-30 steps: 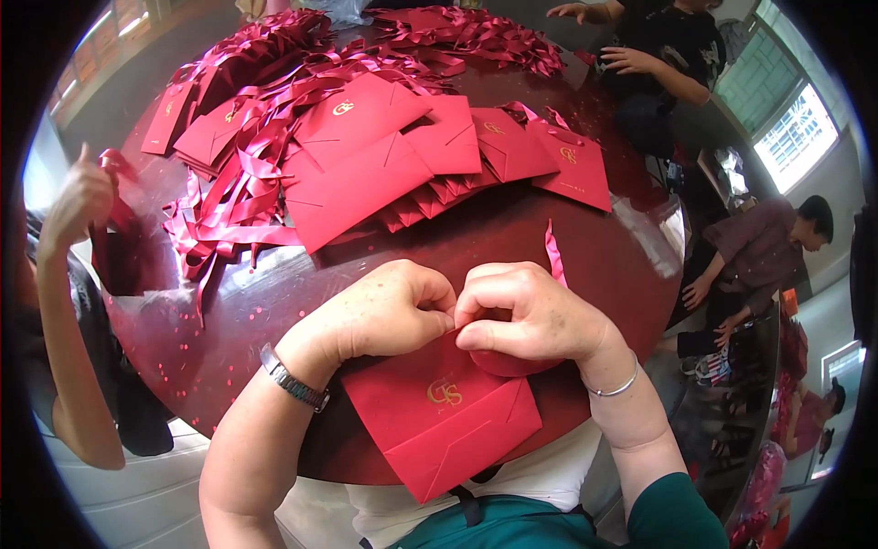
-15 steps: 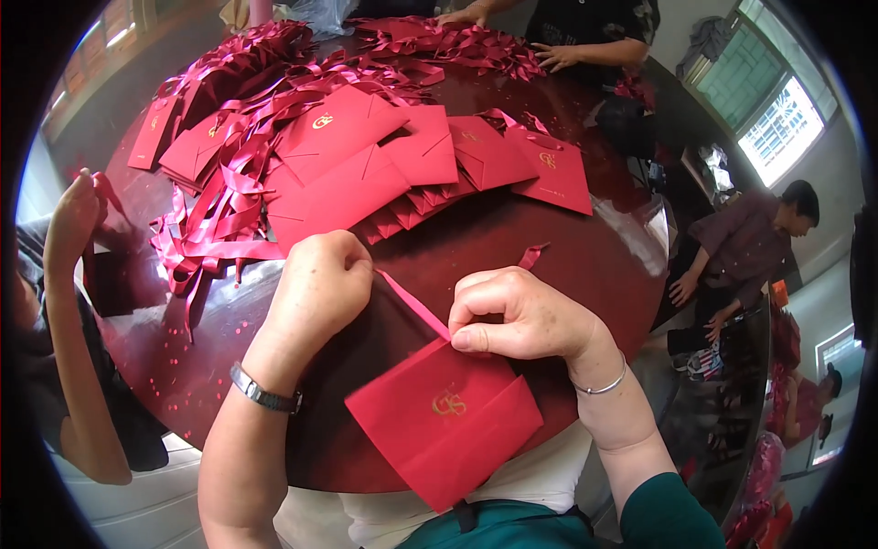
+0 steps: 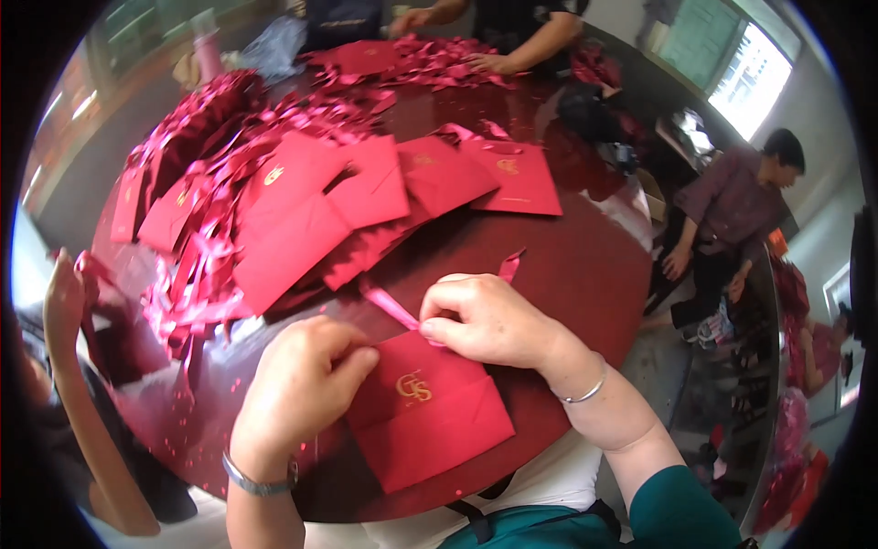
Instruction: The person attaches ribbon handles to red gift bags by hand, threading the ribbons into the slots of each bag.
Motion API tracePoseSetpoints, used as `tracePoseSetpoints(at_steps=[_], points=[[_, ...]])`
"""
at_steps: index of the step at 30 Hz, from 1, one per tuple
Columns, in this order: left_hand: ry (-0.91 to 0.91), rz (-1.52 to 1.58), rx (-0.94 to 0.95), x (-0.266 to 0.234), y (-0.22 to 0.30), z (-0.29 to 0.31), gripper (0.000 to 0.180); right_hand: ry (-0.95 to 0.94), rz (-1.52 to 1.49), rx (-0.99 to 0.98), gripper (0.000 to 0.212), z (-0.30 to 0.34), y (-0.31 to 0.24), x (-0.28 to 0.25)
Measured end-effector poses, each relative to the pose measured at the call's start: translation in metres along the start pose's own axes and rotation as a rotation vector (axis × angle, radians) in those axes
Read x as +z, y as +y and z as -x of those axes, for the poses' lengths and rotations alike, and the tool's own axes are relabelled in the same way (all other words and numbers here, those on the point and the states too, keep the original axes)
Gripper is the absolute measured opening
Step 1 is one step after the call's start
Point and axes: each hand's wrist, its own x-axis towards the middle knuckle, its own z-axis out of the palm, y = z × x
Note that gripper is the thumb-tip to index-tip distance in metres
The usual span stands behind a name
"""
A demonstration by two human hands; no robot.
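Observation:
A small red paper bag (image 3: 430, 448) with a gold emblem lies at the table's front edge, slightly tilted. My right hand (image 3: 485, 316) is closed in a pinch on the pink ribbon (image 3: 393, 306) at the bag's top edge. One loose ribbon end points up and left from the fingers; another ribbon piece (image 3: 512, 265) stands out behind the hand. At the bag's upper left corner, my left hand (image 3: 306, 384) has its thumb and fingers curled together over the edge. Its fingertips partly hide that corner.
Several red bags (image 3: 293, 242) lie fanned out beyond my hands on the dark round table (image 3: 585, 274). Heaped ribbons (image 3: 197, 302) spread at the left. A person's arm (image 3: 82, 393) is close on the left, another person's hand (image 3: 494, 64) at the far side.
My left hand has let go of the ribbon end and come down to the bag's corner. The bag has turned and now rests flatter on the table. The view has shifted.

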Motion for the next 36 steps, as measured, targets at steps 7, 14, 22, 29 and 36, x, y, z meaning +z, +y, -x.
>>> tracePoseSetpoints(at_steps=[7,14,22,29,36], points=[[0.002,-0.021,-0.152,0.011,-0.010,-0.006,0.021,0.229,0.019,-0.144,0.014,-0.003,0.018,-0.001],[-0.025,0.011,-0.216,0.009,-0.012,-0.009,0.019,0.198,0.533,0.055,0.026,0.027,0.086,-0.062],[0.046,-0.075,-0.190,0.005,-0.002,-0.003,0.017,0.238,0.063,0.190,0.014,0.085,0.034,-0.087],[0.078,-0.014,-0.153,0.011,-0.002,0.002,0.015,0.002,-0.833,0.016,0.020,0.120,-0.034,-0.074],[-0.122,0.326,-0.223,0.011,-0.021,-0.003,0.032,-0.035,-1.233,-0.148,0.023,0.089,-0.080,-0.027]])
